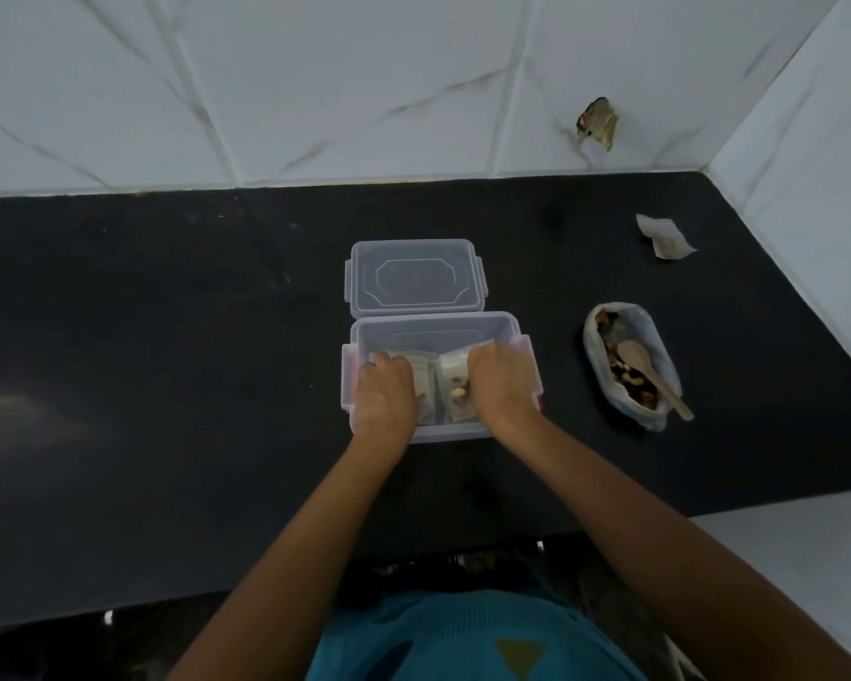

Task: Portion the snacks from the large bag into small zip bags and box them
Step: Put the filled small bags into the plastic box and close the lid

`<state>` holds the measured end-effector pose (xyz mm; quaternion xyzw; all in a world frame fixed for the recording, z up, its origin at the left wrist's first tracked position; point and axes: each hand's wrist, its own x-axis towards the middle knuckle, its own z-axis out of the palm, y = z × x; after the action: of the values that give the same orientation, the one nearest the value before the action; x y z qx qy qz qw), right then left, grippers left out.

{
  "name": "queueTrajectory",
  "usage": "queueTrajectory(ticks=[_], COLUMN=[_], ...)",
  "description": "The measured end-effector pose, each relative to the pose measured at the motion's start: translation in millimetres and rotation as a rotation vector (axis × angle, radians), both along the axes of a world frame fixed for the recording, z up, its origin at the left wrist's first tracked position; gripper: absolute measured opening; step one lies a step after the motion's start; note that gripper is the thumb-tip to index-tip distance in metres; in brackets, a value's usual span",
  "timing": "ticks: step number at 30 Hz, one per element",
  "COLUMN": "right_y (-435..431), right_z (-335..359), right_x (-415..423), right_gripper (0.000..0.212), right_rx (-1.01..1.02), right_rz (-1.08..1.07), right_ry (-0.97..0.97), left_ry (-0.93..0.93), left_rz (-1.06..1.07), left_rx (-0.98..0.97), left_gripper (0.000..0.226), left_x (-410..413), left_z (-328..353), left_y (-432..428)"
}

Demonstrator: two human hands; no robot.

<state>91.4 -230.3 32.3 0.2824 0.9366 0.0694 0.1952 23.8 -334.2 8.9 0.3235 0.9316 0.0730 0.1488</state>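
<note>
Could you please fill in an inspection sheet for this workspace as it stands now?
Surface: black countertop, dull smudges.
Job's things: clear box open, with small zip bags of snacks inside; its lid lies flat just behind it; large bag lies open to the right, with a wooden spoon resting in it.
Clutter: one small packet at the far right; a torn scrap on the wall.
Grippers: left hand and right hand are in the box, fingers curled onto the bags; the grip is hidden.
Cables: nothing seen.
Surroundings: white veined wall tiles behind and to the right.
</note>
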Motion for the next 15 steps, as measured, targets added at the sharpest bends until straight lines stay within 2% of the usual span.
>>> queueTrajectory(ticks=[5,10,15], right_y=[4,8,18], right_z=[-8,-20,-9], right_x=[0,0,5], right_gripper=[0.02,0.018,0.028], right_rx=[-0.092,-0.276,-0.424], right_rz=[0.029,-0.011,-0.094], right_ry=[0.188,0.21,0.278], left_ry=[0.044,0.045,0.089], left_rz=[-0.012,-0.019,0.018], left_rx=[-0.037,-0.06,0.113], left_gripper=[0.029,0.031,0.026], left_x=[0,2,4], left_z=[-2,0,11], left_y=[3,4,14])
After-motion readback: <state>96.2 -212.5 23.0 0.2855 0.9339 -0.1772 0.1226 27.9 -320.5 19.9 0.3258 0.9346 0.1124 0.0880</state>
